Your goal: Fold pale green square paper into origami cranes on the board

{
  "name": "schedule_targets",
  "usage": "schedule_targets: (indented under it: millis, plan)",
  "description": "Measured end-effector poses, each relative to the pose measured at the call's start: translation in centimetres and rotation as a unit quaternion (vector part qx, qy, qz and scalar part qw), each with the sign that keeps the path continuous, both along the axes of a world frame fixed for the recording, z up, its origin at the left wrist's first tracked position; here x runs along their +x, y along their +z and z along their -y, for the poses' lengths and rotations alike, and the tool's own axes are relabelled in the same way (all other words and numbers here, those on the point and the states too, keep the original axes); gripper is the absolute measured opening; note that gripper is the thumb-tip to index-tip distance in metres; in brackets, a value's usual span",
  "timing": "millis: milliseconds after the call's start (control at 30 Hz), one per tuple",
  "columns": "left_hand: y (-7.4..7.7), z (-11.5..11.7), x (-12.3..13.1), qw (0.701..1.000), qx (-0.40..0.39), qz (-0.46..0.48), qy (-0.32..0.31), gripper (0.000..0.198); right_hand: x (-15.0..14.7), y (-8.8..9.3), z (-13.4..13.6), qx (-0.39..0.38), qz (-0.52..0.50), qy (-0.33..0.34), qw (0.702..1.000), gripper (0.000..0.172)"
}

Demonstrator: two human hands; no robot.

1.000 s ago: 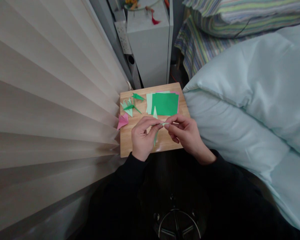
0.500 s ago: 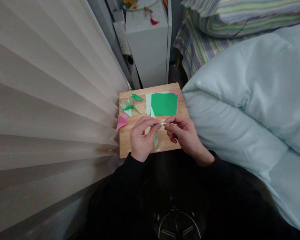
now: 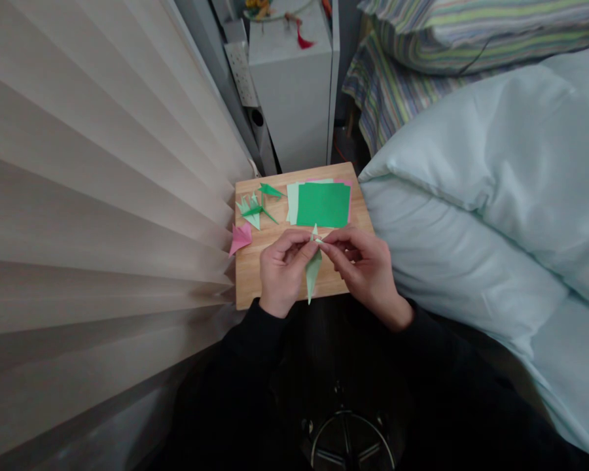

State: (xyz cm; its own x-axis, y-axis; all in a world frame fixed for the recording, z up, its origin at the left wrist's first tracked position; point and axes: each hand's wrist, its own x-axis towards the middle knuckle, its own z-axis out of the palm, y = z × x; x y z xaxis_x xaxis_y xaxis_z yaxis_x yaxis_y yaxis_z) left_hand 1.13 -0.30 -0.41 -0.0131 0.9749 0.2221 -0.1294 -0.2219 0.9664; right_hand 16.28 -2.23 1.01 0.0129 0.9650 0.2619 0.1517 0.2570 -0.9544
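A pale green folded paper piece (image 3: 313, 273) hangs point-down between my two hands above a small wooden board (image 3: 255, 268). My left hand (image 3: 281, 271) pinches its upper end from the left with closed fingers. From the right, my right hand (image 3: 363, 267) pinches the same upper end, fingers curled. A small tip of the paper sticks up above the fingers. Behind my hands lies a stack of square paper sheets (image 3: 324, 204), dark green on top with pale green and pink edges showing.
Several folded green paper figures (image 3: 255, 208) and a pink folded one (image 3: 239, 237) lie on the board's left side. A pleated beige curtain (image 3: 93, 196) fills the left. A pale blue duvet (image 3: 491, 190) lies right. A grey cabinet (image 3: 292, 85) stands behind.
The pale green piece has turned from lying sideways between my fingers to hanging nearly upright, its long point now down. Both hands stay pinched on it and have drawn slightly closer together.
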Motion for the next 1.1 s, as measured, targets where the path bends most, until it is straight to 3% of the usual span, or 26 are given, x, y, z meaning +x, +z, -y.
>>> schedule_targets:
  millis: [133,300,467,767,900,1100]
  plan:
    - [-0.6,0.2,0.2,0.998,-0.048,0.029,0.000,0.018,-0.2,0.1,0.1,-0.009,0.005,-0.009,1.000,0.020]
    - [-0.7,0.4,0.5,0.996,-0.070,0.053,-0.002,0.023,-0.9,0.4,0.2,-0.088,-0.107,0.002,0.990,0.029]
    - [-0.5,0.4,0.7,0.993,-0.089,0.078,-0.001,0.022,-1.2,0.4,0.0,-0.105,-0.148,0.011,0.983,0.031]
    - [0.1,0.7,1.0,0.983,-0.147,0.108,-0.008,0.026,-1.2,0.0,0.1,-0.070,-0.094,0.004,0.993,0.024]
    - [-0.1,0.4,0.9,0.982,-0.164,0.093,0.017,0.027,-0.9,-0.4,-0.3,-0.076,-0.080,-0.001,0.994,0.024]
    - [-0.2,0.0,0.3,0.972,-0.230,0.052,-0.005,0.024,-0.4,-1.3,-0.9,-0.084,-0.046,-0.012,0.995,0.025]
